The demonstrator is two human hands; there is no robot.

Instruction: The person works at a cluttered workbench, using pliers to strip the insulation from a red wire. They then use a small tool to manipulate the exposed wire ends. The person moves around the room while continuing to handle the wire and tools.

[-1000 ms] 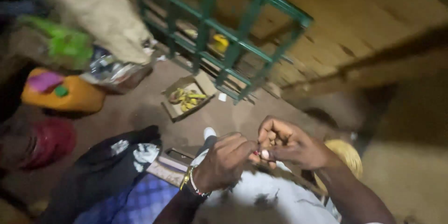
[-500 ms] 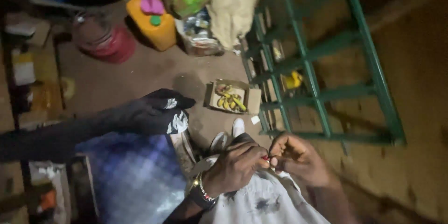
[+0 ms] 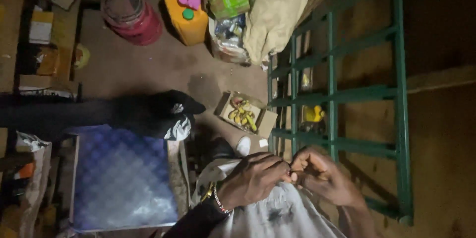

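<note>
Low in the frame, right of centre, the two hands meet over a pale grey cloth [image 3: 277, 215] that lies across the person's lap. The left hand [image 3: 253, 178], a beaded bracelet at its wrist, has its fingers [image 3: 277, 168] pinched narrow, and the right hand [image 3: 325, 176] answers with its own fingers closed tight against them. Something very small sits between the two pinches, too small and too dim for me to say what; it looks like fine work on or just above the cloth, perhaps with a thread, though I cannot see one. By my judgement this is the close, fiddly stage, and the next move calls for steady fingertips and a little more light than this room offers.

On the floor around them: an open cardboard box [image 3: 245, 114] with yellowish bits inside lies just above the hands, and a green metal frame [image 3: 342, 94] stands along the right side, close to the right hand's elbow room. A blue patterned sheet [image 3: 121, 173] fills the lower left, with a dark garment [image 3: 158, 111] heaped at its top edge. Far up the frame sit a yellow jerrycan [image 3: 186, 17], a red container [image 3: 131, 15] and a pale sack [image 3: 277, 10], all well apart from the work. Nothing lies between the hands.
</note>
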